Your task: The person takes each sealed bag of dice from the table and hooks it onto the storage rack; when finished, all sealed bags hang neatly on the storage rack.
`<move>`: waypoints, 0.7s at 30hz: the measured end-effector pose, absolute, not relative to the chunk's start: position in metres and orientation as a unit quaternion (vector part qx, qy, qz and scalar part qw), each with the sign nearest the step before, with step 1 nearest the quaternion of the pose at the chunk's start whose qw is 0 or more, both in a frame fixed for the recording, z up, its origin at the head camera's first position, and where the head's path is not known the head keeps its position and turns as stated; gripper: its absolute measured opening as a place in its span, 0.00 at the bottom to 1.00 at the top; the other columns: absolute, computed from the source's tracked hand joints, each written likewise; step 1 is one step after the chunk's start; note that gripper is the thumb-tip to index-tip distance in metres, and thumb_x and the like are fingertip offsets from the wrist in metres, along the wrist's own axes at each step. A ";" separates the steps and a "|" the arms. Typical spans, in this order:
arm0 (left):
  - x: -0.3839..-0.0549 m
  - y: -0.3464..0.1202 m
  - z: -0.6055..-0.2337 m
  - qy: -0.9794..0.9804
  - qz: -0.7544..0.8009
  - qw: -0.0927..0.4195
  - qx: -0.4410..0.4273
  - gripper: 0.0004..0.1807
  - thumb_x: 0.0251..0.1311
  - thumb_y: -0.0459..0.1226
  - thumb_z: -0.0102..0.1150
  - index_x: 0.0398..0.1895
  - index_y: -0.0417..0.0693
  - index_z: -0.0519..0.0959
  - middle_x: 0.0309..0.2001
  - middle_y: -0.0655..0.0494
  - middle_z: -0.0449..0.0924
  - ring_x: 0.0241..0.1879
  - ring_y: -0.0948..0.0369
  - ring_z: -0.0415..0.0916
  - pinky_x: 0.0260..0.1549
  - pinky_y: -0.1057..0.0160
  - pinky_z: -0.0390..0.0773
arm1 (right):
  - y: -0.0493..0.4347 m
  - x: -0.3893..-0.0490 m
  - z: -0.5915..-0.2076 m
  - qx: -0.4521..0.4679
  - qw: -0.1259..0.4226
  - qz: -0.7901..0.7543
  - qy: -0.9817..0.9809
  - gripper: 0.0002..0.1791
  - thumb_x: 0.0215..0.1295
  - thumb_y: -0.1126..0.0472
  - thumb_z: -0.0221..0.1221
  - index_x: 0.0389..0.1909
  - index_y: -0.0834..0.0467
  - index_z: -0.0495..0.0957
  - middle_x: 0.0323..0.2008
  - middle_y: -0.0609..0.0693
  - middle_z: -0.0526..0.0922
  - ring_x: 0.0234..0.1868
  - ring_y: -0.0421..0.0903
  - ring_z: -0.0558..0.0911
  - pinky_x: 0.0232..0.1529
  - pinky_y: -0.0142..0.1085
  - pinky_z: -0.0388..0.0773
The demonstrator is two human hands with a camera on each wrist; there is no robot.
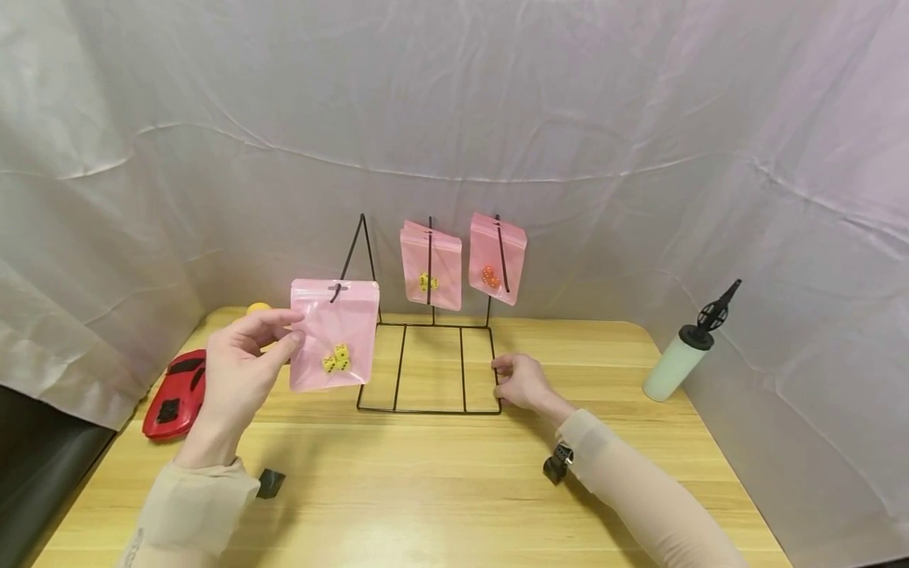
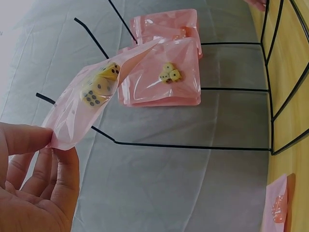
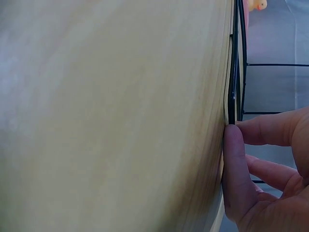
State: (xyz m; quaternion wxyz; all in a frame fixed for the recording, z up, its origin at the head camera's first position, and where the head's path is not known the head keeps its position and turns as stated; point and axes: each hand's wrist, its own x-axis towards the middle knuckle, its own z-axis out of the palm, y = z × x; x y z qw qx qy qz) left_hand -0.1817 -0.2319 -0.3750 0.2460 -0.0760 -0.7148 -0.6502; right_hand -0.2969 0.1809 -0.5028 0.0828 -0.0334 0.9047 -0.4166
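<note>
My left hand (image 1: 245, 359) pinches the left edge of a pink zip bag (image 1: 319, 319) between thumb and fingers. Yellow dice (image 2: 99, 87) show through its front. The left hook of a black wire display rack (image 1: 429, 412) passes through the bag's hang hole, its tip in front. Down at the rack's base, my right hand (image 1: 524, 381) holds the right side wire, with thumb and a finger on it in the right wrist view. On the middle hook hang pink bags (image 1: 443, 256) with yellow dice; a pink bag (image 1: 507, 244) with orange dice hangs on the right hook.
A red case (image 1: 176, 394) with black parts lies at the table's left. Toward the right edge stands a pale green hand pump (image 1: 675, 367) with a black nozzle. A pink bag (image 2: 275, 205) with orange contents and a yellow toy duck (image 3: 257, 4) are partly visible behind.
</note>
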 end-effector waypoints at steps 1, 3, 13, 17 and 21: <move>-0.182 -0.232 -0.375 -0.718 -0.647 0.246 -0.075 0.12 0.68 0.21 0.69 0.52 0.32 0.90 0.32 0.64 0.87 0.31 0.67 0.81 0.29 0.75 0.84 | 0.181 -0.297 -0.503 -0.033 0.083 -0.417 0.905 0.32 0.58 0.78 0.69 0.66 0.64 0.86 0.62 0.64 0.87 0.50 0.50 0.89 0.37 0.36 0.93; -0.182 -0.232 -0.375 -0.729 -0.636 0.244 -0.070 0.12 0.69 0.22 0.69 0.54 0.33 0.90 0.32 0.65 0.87 0.31 0.67 0.81 0.30 0.75 0.84 | 0.181 -0.297 -0.503 -0.035 0.083 -0.416 0.905 0.32 0.58 0.78 0.69 0.66 0.64 0.86 0.62 0.64 0.87 0.49 0.50 0.89 0.37 0.36 0.93; -0.189 -0.231 -0.377 -0.755 -0.608 0.242 -0.049 0.13 0.71 0.26 0.69 0.57 0.36 0.89 0.32 0.70 0.87 0.31 0.67 0.81 0.35 0.73 0.87 | 0.181 -0.298 -0.502 -0.040 0.083 -0.416 0.905 0.33 0.58 0.78 0.69 0.67 0.64 0.85 0.62 0.64 0.87 0.51 0.52 0.89 0.37 0.35 0.93; -0.192 -0.230 -0.377 -0.744 -0.622 0.241 -0.042 0.13 0.70 0.25 0.70 0.56 0.34 0.89 0.31 0.69 0.87 0.30 0.67 0.81 0.35 0.74 0.87 | 0.181 -0.298 -0.502 -0.042 0.082 -0.412 0.906 0.32 0.57 0.78 0.69 0.66 0.64 0.85 0.62 0.64 0.87 0.50 0.51 0.89 0.38 0.35 0.93; -0.196 -0.230 -0.378 -0.730 -0.640 0.236 -0.046 0.14 0.70 0.24 0.70 0.56 0.34 0.89 0.31 0.67 0.89 0.30 0.66 0.81 0.34 0.74 0.87 | 0.182 -0.299 -0.503 -0.046 0.073 -0.394 0.915 0.31 0.57 0.77 0.69 0.65 0.64 0.87 0.59 0.63 0.89 0.50 0.50 0.90 0.38 0.35 0.93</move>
